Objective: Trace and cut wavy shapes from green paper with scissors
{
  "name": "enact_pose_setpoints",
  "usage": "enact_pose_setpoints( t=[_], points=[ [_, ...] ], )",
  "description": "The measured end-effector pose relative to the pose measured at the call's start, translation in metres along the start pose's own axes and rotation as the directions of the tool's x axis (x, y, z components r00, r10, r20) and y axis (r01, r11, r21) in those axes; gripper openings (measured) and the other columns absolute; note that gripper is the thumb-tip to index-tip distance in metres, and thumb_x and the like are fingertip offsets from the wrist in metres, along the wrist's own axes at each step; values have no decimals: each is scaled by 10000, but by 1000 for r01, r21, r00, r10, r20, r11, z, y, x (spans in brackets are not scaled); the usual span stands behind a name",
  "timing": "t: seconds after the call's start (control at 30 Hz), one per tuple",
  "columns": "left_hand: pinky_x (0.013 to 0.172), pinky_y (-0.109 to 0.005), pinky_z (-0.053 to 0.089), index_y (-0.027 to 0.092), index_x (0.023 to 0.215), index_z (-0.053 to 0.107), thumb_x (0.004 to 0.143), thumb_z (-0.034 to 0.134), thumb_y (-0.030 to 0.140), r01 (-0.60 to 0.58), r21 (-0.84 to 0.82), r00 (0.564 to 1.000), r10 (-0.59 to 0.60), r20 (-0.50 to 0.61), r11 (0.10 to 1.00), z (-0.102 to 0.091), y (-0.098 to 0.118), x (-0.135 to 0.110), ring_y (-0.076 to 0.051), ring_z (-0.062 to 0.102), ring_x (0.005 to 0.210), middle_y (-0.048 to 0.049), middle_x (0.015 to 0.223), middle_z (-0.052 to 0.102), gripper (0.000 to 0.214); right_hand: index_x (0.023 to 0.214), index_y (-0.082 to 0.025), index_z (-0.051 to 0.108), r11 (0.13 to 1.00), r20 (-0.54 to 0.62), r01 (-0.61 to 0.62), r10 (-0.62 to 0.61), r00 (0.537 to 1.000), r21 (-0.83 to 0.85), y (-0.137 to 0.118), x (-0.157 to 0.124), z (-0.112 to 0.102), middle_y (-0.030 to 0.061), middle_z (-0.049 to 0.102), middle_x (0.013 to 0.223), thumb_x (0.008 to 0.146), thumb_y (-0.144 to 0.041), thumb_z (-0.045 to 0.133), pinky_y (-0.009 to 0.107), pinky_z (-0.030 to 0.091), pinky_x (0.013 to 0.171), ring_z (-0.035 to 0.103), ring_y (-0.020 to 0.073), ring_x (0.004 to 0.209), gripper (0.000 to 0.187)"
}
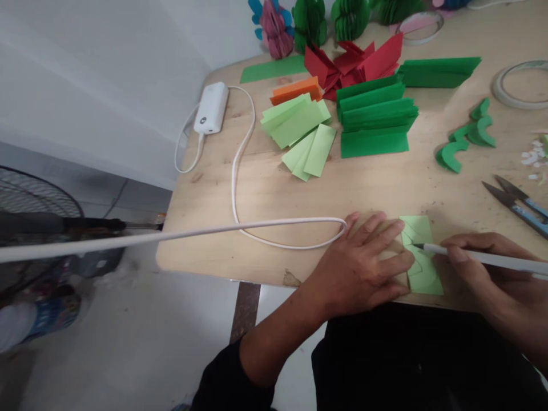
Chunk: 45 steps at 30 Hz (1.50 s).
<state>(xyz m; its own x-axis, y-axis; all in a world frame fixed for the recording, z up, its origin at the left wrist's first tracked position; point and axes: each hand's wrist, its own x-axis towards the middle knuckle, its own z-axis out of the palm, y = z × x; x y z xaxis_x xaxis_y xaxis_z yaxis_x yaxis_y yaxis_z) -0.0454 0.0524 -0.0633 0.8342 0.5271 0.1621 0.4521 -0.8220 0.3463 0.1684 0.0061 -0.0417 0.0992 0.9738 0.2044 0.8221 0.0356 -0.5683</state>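
Pale wooden counter (pixel 295 200) against a white wall, seen from above, with a tiled floor (pixel 141 337) below on the left. Near the counter's front edge, between the two hands, lies a small light green paper piece (pixel 430 277) bearing thin, dark curved lines. A white pen (pixel 505 261) slants over it, its dark tip at the paper, by the lines. The right hand (pixel 500 279) pinches the pen between thumb and fingers; the left hand (pixel 363 271) rests palm down, fingers slightly spread, fingertips at the paper's left edge.

For a clean outline, I would judge it best to keep that left hand pressing firmly just outside the lines, and draw lightly in one smooth stroke. The looped white cable (pixel 295 221) comes close to the left fingers and could snag; whether it touches them is unclear.

Farther out, to the right, are blue-handled snips (pixel 511 200) and curled green strips (pixel 454 154). Beyond the hands sit light green slips (pixel 299 125), dark green folded sheets (pixel 374 144), an orange folded stack (pixel 295 90) and red folded paper (pixel 383 60).

No brand can be read: a white power bank (pixel 213 108) carries a small round mark, and a container (pixel 53 314) on the lower left has a blue label, too blurred to make out.
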Motion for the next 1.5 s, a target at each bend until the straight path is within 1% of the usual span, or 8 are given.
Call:
enact_pose_setpoints(
  t=[0.17, 0.33, 0.63, 0.83, 0.97, 1.1, 1.23, 1.5],
  points=[
    [1132, -570, 241, 234, 1213, 618, 974, 431, 477, 3, -3, 1000, -3, 0, 1000, -1, 0, 0, -341, 332, 1420, -127, 1501, 442, 389, 771, -280, 632, 999, -16, -39, 39, 999, 10, 0, 1, 2, -10, 706, 652, 881, -475, 520, 303, 462, 510, 656, 180, 574, 250],
    [1133, -575, 236, 233, 1209, 618, 968, 437, 489, 6, -1, 1000, -6, -5, 1000, 1, 0, 0, -340, 334, 1419, -127, 1503, 442, 395, 757, -283, 634, 997, -23, -71, 70, 997, -8, 0, -1, 1, 2, 694, 641, 867, -508, 516, 326, 444, 494, 638, 195, 552, 277],
    [1132, -574, 237, 235, 1225, 615, 970, 431, 499, 6, -1, 1000, -6, 2, 1000, 0, 0, 0, -338, 327, 1422, -127, 1508, 438, 411, 756, -274, 645, 994, -29, -111, 112, 993, 13, 1, 0, 3, 18, 701, 686, 841, -515, 537, 328, 469, 520, 661, 215, 631, 277],
    [1132, -572, 241, 234, 1219, 622, 973, 429, 486, 7, 5, 1000, -7, 8, 1000, -1, 1, 0, -340, 325, 1423, -130, 1509, 440, 402, 760, -261, 659, 994, -13, -107, 107, 994, 26, -1, 1, 2, 11, 712, 675, 830, -489, 560, 308, 470, 503, 652, 194, 584, 258],
    [1135, -572, 237, 236, 1226, 621, 975, 420, 495, 7, 3, 1000, -7, 6, 1000, -1, 1, 0, -340, 320, 1426, -128, 1510, 438, 414, 776, -259, 660, 995, -6, -95, 95, 995, 39, -1, 2, 3, 7, 718, 684, 839, -473, 558, 299, 479, 517, 658, 187, 590, 244],
    [1136, -570, 237, 237, 1226, 622, 976, 414, 496, 13, 0, 1000, -13, 22, 1000, -1, 1, 1, -337, 316, 1429, -125, 1516, 431, 415, 764, -256, 657, 995, -10, -95, 95, 995, 21, -1, 2, 4, 5, 707, 667, 834, -468, 557, 302, 470, 517, 648, 185, 574, 245],
    [1133, -575, 238, 236, 1215, 626, 974, 423, 494, 10, 2, 1000, -10, 10, 1000, -1, 1, 1, -341, 321, 1425, -126, 1511, 436, 408, 750, -257, 651, 993, -15, -117, 117, 993, 7, -2, 2, 2, 13, 699, 663, 830, -473, 550, 314, 457, 521, 640, 192, 579, 252],
    [1133, -571, 240, 237, 1217, 626, 971, 430, 496, 5, 6, 1000, -5, 4, 1000, -1, 0, 0, -337, 331, 1418, -125, 1503, 448, 407, 728, -273, 641, 995, -29, -99, 98, 995, -25, -2, 1, 1, 7, 682, 648, 827, -489, 552, 325, 451, 530, 632, 200, 592, 255]
  ],
)
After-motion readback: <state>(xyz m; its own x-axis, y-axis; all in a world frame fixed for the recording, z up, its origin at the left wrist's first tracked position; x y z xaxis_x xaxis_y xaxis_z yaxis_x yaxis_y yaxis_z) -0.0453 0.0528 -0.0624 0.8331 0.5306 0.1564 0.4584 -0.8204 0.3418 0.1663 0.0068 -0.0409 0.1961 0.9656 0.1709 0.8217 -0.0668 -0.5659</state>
